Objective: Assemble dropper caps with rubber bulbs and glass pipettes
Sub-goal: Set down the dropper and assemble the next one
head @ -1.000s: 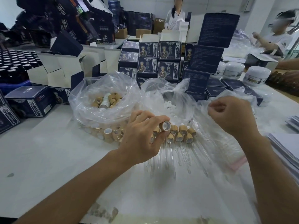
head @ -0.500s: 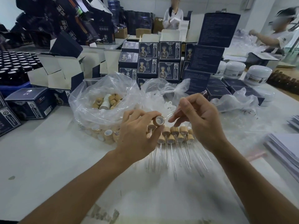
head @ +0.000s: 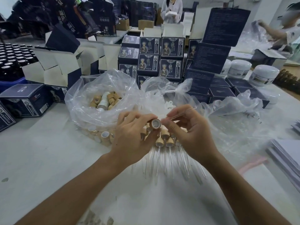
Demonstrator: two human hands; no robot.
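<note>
The left hand [head: 134,135] pinches a light, rigid wooden dropper cap [head: 155,123] by its sides, open end facing the right hand [head: 190,133], which pinches a thin, probably brittle and slippery glass pipette [head: 180,113] near its lower end, above finished droppers [head: 164,140] mid-table [head: 40,159].

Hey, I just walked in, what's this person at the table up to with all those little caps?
They are putting droppers together. The left hand holds a tan cap with its open end facing up, and the right hand pinches a glass tube, its near end close to the cap's opening but not in it yet. Finished droppers lie in a row below the hands, and a plastic bag of loose caps sits behind.
</note>
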